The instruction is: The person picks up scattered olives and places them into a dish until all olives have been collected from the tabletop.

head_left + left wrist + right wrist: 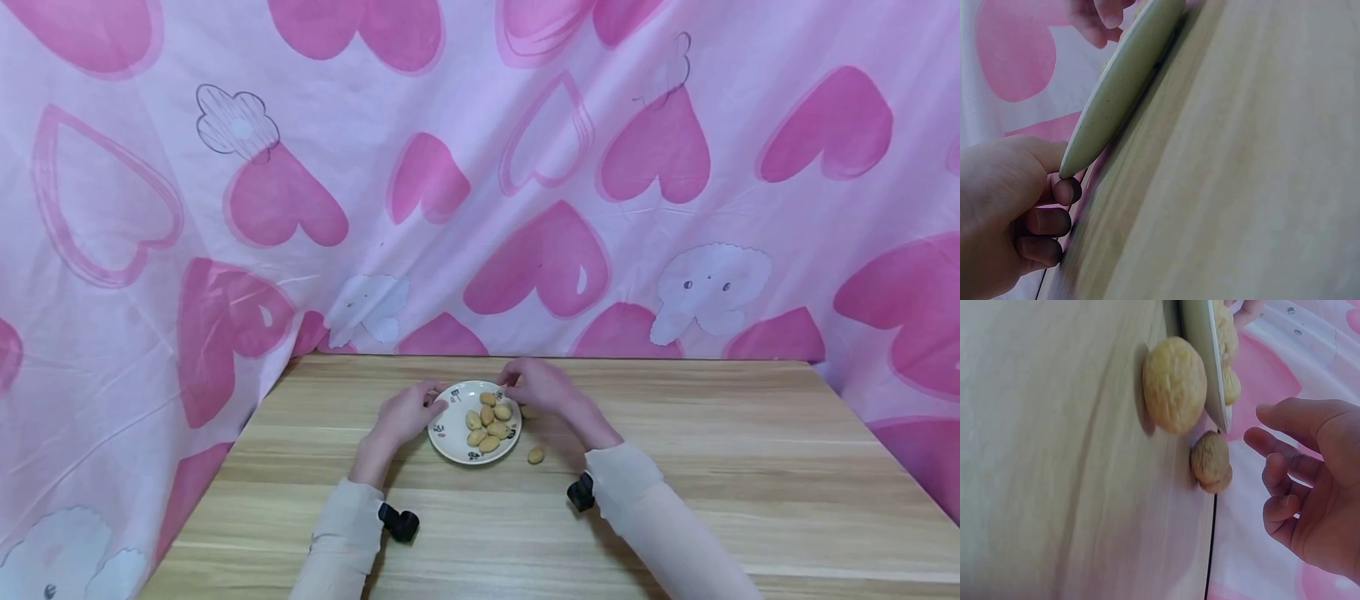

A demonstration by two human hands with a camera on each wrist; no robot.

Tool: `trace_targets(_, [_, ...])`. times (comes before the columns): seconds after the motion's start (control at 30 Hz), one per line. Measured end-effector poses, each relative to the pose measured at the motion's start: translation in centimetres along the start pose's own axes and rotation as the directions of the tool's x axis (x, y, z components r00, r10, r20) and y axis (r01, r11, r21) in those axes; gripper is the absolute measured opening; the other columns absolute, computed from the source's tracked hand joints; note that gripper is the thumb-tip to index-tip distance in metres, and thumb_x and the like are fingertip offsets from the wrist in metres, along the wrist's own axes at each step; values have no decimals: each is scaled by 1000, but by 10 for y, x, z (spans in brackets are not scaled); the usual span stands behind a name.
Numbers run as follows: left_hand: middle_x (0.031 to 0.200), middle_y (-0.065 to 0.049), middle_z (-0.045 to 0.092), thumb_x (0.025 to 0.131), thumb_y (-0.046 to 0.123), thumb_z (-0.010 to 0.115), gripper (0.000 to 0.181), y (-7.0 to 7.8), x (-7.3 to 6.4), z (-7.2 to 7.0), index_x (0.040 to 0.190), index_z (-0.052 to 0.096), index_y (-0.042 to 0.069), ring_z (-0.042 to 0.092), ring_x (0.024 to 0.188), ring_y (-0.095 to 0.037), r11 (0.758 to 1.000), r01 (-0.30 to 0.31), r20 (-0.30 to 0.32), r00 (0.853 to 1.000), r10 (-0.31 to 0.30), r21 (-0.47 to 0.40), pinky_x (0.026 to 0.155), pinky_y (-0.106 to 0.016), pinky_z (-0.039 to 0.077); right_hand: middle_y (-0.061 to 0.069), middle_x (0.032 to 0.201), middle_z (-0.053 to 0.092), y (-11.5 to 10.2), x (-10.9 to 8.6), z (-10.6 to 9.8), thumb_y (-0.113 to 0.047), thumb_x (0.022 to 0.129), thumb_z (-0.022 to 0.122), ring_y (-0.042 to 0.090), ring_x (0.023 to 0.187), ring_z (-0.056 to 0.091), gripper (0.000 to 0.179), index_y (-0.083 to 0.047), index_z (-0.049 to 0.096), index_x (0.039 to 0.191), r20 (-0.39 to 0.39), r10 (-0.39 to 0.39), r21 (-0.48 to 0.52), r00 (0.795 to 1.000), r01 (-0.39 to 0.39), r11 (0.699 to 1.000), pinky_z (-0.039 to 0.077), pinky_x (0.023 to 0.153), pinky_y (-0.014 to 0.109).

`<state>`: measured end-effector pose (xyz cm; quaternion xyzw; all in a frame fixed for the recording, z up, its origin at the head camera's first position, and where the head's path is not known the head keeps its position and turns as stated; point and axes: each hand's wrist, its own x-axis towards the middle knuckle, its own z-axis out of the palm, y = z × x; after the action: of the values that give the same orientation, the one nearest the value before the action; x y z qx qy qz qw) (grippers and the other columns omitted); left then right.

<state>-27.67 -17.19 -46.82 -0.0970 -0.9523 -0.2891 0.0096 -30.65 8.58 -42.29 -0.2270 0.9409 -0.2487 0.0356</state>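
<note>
A white plate [454,440] with small printed figures stands on the wooden table, bearing several wrinkled, tan walnuts [488,443]. At its left rim, my left hand [405,414] pinches the edge, thumb on top and fingers curled below, as the left wrist view shows. My right hand [542,387] hovers just beyond the right rim, its thumb and fingers loosely bent and apart, with nothing between them. Beneath that hand, beside the plate, lie two walnuts [1210,457] close together. Another loose walnut [1174,385] rests nearer to me on the tabletop.
The wood-grain table [465,533] runs back to a pink cloth [480,250] printed with hearts, which hangs behind it and along the sides. Black wrist cameras are strapped at both sleeves, the left camera [399,523] low over the table.
</note>
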Motion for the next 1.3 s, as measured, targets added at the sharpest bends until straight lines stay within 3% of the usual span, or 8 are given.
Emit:
trace_targets(0.27, [111,-6,74,96,33,64,31,-1,0,1,125,66,23,68,109,-26,1000,5,-2,1000,-5,-12,94,-52,48,-4,96,71,8,-8,-6,-20,91,70,20,99,65,15,-18,76,104,-10,-16,19,1000,16,1000,51,87,38])
trace_targets(0.8, [114,-7,74,96,32,64,32,0,0,1,126,65,22,68,109,-26,1000,5,2,1000,-5,-13,96,-53,47,-2,98,72,36,-16,-6,-21,89,73,19,96,65,19,-13,73,106,-17,-10,89,1000,11,996,51,88,41])
trace_targets(1.07, [117,-8,73,97,34,63,33,-2,1,0,128,65,23,67,111,-27,1000,21,14,1000,-21,-10,98,-53,47,-2,98,71,41,-14,-5,-22,90,71,16,95,64,19,-15,73,107,25,-15,83,1000,13,996,51,90,41])
trace_targets(1.3, [117,-8,73,97,32,63,33,1,0,-1,128,64,21,67,111,-28,1000,22,28,999,-22,-17,99,-54,45,-2,94,71,42,-12,-4,-18,90,71,13,88,63,16,-14,73,105,59,-19,90,998,14,996,52,84,37])
